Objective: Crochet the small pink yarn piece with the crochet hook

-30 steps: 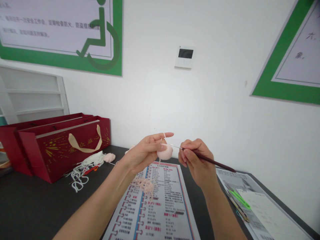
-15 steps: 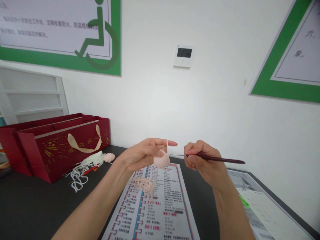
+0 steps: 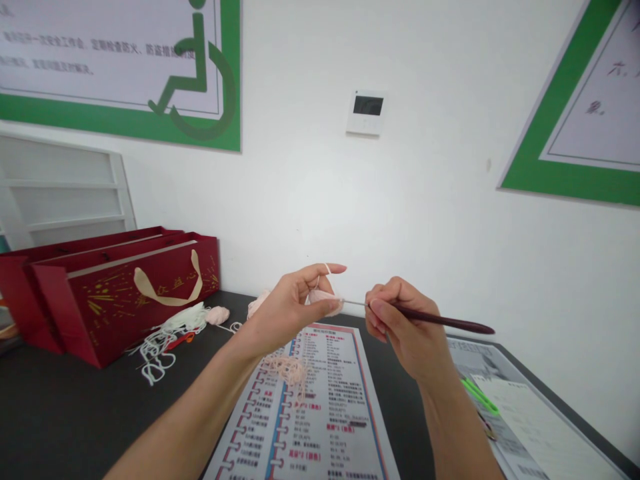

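Observation:
My left hand (image 3: 293, 303) pinches a small pale pink crochet piece (image 3: 326, 299) between thumb and middle fingers, with the forefinger stretched out and a strand of pink yarn looped over it. My right hand (image 3: 400, 323) is closed on a crochet hook (image 3: 440, 321) with a dark red handle; its thin metal tip reaches into the piece. Both hands hover above a laminated pattern sheet (image 3: 320, 413) on the dark table. A loose tangle of pink yarn (image 3: 287, 368) lies on the sheet under my left wrist.
Red gift bags (image 3: 110, 280) stand at the left by the wall. White cord and small pink crochet bits (image 3: 173, 330) lie beside them. Papers with a green tool (image 3: 480, 395) lie at the right. A white shelf stands at far left.
My left hand rose slightly and brought the pink piece back up to the hook tip. The right hand shifted a little left, hook tip back in the piece.

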The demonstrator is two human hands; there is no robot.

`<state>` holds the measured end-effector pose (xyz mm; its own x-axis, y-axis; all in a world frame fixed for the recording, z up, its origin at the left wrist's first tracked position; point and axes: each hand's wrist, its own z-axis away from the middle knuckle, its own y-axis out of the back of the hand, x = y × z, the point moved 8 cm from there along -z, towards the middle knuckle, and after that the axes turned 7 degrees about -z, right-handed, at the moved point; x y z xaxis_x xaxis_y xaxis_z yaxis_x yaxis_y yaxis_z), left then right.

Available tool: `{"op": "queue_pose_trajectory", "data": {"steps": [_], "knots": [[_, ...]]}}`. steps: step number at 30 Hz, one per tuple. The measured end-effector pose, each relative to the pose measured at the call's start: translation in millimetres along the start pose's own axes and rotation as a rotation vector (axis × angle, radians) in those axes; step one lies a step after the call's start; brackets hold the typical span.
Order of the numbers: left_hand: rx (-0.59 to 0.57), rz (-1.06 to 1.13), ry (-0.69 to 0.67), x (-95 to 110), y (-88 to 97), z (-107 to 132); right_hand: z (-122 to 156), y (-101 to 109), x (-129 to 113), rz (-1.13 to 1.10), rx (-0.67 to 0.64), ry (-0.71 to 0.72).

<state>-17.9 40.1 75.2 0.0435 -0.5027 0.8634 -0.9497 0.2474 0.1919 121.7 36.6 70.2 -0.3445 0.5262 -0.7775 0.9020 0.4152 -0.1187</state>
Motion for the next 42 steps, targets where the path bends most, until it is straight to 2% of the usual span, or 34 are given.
{"op": "queue_pose_trajectory", "data": {"steps": [7, 11, 16, 18, 21, 24, 26, 29, 31, 33, 37, 39, 42], "knots": [[0.068, -0.124, -0.089, 5, 3.9, 1, 5, -5, -8, 0.146, 0.032, 0.042], [0.127, -0.23, -0.14, 5, 4.2, 2, 8, -10, -16, 0.387, 0.044, 0.071], [0.285, -0.434, -0.226, 11, 2.8, 8, 14, -29, -23, 0.746, 0.05, 0.234], [0.295, -0.443, -0.245, 13, 0.6, 9, 14, -37, -22, 0.821, 0.016, 0.315], [0.214, -0.258, -0.162, 6, -0.7, 6, 12, -44, -20, 0.823, -0.089, 0.481], [0.088, 0.093, -0.006, -7, -4.2, 0, 13, -42, -17, 0.814, -0.183, 0.67], [0.035, 0.26, 0.063, -13, -7.7, -2, 17, -40, -14, 0.878, -0.195, 0.794], [0.02, 0.372, 0.111, -18, -11.1, -4, 24, -45, -10, 1.04, -0.156, 0.944], [0.06, 0.362, 0.108, -20, -9.0, -4, 25, -51, -9, 1.132, -0.11, 0.93], [0.112, 0.291, 0.067, -19, -3.6, -5, 17, -54, -6, 1.173, -0.099, 0.709], [0.159, 0.105, -0.012, -15, 6.9, -6, 21, -60, -22, 1.032, -0.138, 0.553], [0.146, 0.048, -0.026, -13, 9.1, -6, 21, -50, -29, 0.895, -0.095, 0.453], [0.114, 0.018, -0.036, -10, 9.0, -5, 14, -23, -26, 0.638, 0.027, 0.253]]}}
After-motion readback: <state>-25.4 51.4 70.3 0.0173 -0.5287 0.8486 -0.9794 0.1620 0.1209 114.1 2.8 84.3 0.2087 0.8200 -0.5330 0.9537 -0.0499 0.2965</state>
